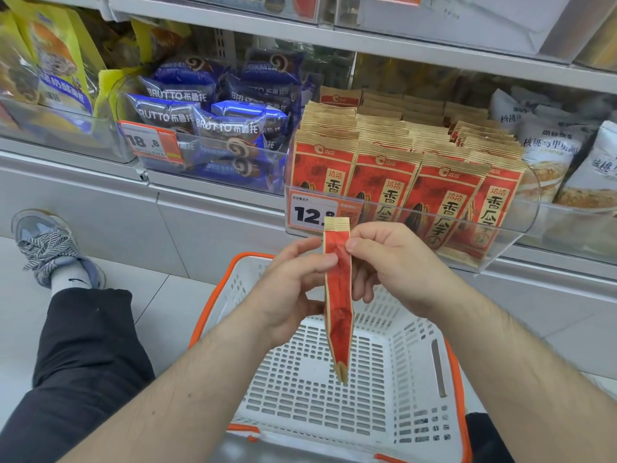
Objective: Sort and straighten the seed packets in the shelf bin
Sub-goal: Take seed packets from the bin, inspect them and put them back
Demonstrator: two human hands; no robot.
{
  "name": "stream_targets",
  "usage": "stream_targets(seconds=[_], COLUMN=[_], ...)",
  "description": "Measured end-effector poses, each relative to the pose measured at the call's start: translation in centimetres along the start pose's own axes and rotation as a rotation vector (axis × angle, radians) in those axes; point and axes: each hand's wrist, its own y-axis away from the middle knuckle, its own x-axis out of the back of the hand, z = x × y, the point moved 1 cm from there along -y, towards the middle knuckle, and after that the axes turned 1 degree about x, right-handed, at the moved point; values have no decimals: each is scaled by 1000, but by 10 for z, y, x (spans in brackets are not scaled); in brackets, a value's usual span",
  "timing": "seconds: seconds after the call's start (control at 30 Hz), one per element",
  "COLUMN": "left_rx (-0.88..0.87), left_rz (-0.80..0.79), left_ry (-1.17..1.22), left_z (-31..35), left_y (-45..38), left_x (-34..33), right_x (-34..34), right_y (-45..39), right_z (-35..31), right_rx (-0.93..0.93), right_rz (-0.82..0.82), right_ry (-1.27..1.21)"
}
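Both forearms reach in over white basket [334, 396]. Left hand [290, 289] and right hand [390, 262] pinch red seed packet [339, 295] edge-on, upright, between them, below clear shelf bin [514, 228]. Packet face hidden; price tag [314, 213] partly covered.

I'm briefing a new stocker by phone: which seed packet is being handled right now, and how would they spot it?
Start at the clear shelf bin of red seed packets, then look just below, above the white basket. The held packet hangs edge-on between the left hand and right hand, unlike the binned ones.
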Motion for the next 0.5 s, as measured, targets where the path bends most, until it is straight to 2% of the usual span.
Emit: stream_targets(seconds=[0.27, 0.4, 0.5], left_rx=[21, 57, 71], left_rz=[-18, 92, 217], left_ry=[32, 16, 90], left_z=[-2, -3, -4], left_y=[-1, -3, -6], left_x=[2, 6, 12], right_x=[1, 2, 5], right_y=[0, 1, 5], right_z=[1, 0, 0], right_rx=[-8, 6, -102], right_rz=[-35, -24, -194], right_ry=[-37, 121, 277])
